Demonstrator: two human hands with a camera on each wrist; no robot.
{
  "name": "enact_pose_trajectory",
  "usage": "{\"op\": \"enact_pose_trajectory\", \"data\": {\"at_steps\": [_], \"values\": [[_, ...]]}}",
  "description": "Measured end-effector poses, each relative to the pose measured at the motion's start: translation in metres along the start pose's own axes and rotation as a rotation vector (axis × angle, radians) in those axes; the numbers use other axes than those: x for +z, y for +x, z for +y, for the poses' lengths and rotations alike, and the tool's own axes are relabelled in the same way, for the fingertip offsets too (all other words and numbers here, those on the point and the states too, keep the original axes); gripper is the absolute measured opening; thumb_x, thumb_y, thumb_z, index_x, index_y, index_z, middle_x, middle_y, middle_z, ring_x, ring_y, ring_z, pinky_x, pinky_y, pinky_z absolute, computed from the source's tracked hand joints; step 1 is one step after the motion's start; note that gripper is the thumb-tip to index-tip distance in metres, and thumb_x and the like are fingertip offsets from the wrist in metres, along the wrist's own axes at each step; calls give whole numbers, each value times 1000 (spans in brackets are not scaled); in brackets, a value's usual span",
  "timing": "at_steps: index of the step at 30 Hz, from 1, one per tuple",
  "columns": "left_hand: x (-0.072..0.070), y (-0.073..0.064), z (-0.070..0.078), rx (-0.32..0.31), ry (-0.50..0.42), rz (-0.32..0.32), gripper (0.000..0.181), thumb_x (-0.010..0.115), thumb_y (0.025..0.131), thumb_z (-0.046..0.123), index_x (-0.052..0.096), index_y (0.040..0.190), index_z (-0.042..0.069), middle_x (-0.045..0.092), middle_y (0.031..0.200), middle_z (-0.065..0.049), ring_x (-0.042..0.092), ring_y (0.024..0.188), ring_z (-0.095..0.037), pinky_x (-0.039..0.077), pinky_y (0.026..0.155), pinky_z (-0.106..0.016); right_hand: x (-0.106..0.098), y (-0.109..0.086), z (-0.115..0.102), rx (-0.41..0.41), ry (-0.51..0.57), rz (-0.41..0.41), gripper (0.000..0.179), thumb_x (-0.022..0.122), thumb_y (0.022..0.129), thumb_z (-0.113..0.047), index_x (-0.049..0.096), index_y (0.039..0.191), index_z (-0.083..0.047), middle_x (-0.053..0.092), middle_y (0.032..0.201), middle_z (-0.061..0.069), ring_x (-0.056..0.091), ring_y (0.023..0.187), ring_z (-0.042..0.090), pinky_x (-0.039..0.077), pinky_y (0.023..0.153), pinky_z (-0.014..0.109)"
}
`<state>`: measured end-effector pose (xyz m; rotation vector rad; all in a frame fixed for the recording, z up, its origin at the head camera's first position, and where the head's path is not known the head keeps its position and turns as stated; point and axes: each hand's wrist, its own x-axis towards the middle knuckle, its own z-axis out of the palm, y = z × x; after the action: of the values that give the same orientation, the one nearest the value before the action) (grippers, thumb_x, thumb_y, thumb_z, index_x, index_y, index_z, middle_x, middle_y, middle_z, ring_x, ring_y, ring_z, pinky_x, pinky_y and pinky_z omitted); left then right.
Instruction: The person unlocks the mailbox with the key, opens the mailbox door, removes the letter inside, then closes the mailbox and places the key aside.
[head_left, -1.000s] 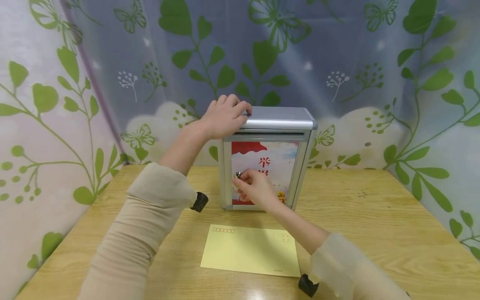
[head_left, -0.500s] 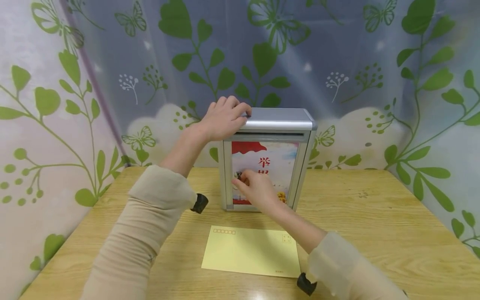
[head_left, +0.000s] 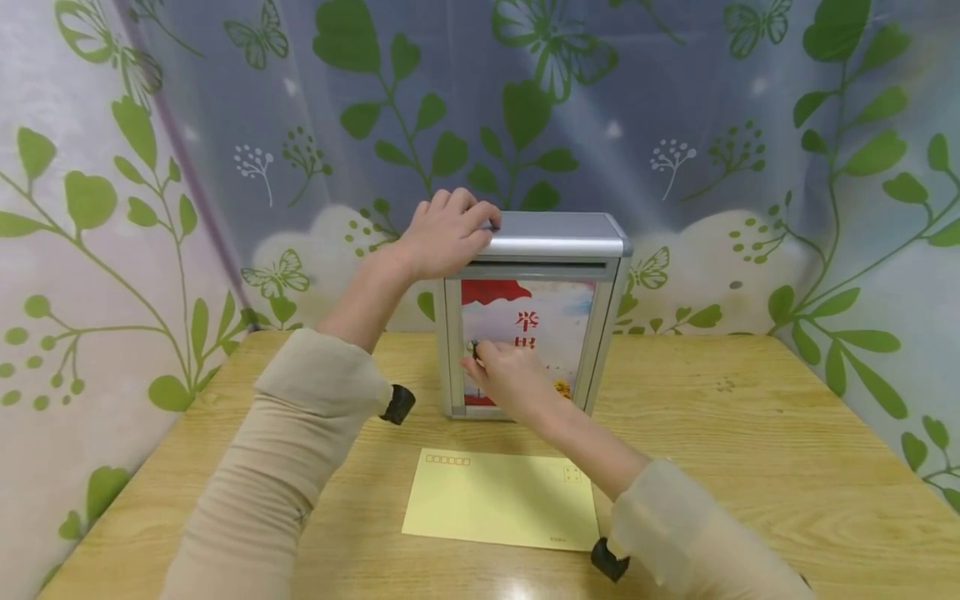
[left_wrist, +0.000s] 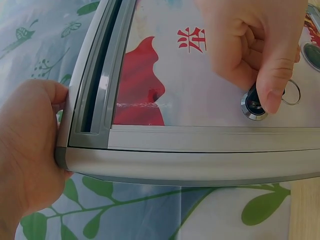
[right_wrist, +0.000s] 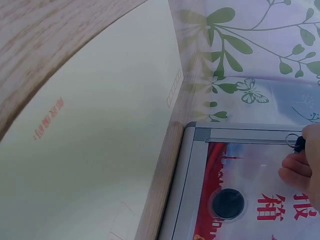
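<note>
A silver-framed letter box (head_left: 558, 243) stands upright on the table, its front poster printed with red characters. My left hand (head_left: 448, 237) grips the box's top left corner, fingers bent over the top edge. At the left side of the front panel, my right hand (head_left: 517, 379) pinches a black-headed key (left_wrist: 253, 95) between thumb and curled index finger. The key sits at the round chrome lock (left_wrist: 256, 117), and a thin wire ring hangs from it. In the right wrist view, the black key head (right_wrist: 299, 144) shows beside the fingertips.
A yellow envelope (head_left: 495, 500) lies flat on the wooden table (head_left: 720, 467) in front of the box. Near the box's top runs a narrow slot (head_left: 540, 270). Behind stands a leaf-patterned curtain (head_left: 660, 92). Black straps (head_left: 397, 404) show at both sleeves.
My right hand has turned at the lock, with its fingers curling closer together round the key. The left hand keeps its place on the box, and the envelope has not moved.
</note>
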<state>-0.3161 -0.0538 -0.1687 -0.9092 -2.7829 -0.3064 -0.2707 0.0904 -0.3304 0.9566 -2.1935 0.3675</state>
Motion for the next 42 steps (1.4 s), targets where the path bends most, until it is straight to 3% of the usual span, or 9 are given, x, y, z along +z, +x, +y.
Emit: {"op": "enact_pose_trajectory", "data": {"at_steps": [7, 15, 24, 27, 31, 37, 42], "values": [[-1, -1, 0, -3, -7, -8, 35, 28, 98, 27, 46, 128, 22, 35, 128, -5, 27, 114, -24, 24, 90, -38, -4, 4, -1, -24, -43, -57, 31, 68, 84, -13, 46, 64, -8, 39, 52, -3, 35, 43, 8, 29, 41, 17], [0, 0, -1, 2, -8, -4, 36, 27, 98, 27, 45, 128, 21, 35, 129, -6, 27, 114, -25, 25, 89, -38, -1, 7, -5, -81, -214, -37, 23, 67, 82, -10, 51, 66, -4, 45, 52, 2, 42, 41, 13, 39, 38, 24], [0, 0, -3, 14, -23, 3, 36, 28, 98, 27, 46, 128, 21, 36, 128, -6, 28, 112, -25, 25, 88, -38, -4, 5, 3, -293, -323, 2, 25, 65, 84, -12, 51, 65, -6, 48, 54, 1, 40, 42, 9, 33, 37, 18], [1, 1, -4, 23, -38, 7, 36, 29, 98, 28, 47, 128, 21, 37, 127, -6, 28, 110, -26, 25, 88, -38, -4, 3, 7, -343, -316, 22, 21, 67, 83, -13, 54, 69, -4, 53, 58, 2, 47, 45, 11, 38, 40, 18], [1, 0, -4, 22, -42, 13, 35, 30, 98, 28, 48, 127, 21, 37, 126, -6, 29, 109, -25, 25, 88, -38, -2, 0, 10, -353, -292, 52, 18, 71, 80, -12, 57, 76, -2, 57, 65, 5, 56, 54, 17, 46, 46, 21], [1, 0, -3, 22, -34, 8, 34, 30, 98, 28, 48, 127, 21, 37, 125, -5, 28, 112, -24, 25, 89, -38, 0, -3, 13, -376, -315, 131, 23, 76, 75, -14, 60, 84, -1, 62, 75, 6, 61, 62, 19, 49, 50, 23], [0, 0, -3, 19, -21, 3, 35, 29, 98, 28, 47, 128, 21, 36, 127, -6, 28, 113, -25, 25, 90, -38, -1, -1, 19, -422, -325, 124, 25, 76, 74, -17, 63, 89, -2, 64, 79, 6, 63, 64, 18, 51, 51, 24]]}}
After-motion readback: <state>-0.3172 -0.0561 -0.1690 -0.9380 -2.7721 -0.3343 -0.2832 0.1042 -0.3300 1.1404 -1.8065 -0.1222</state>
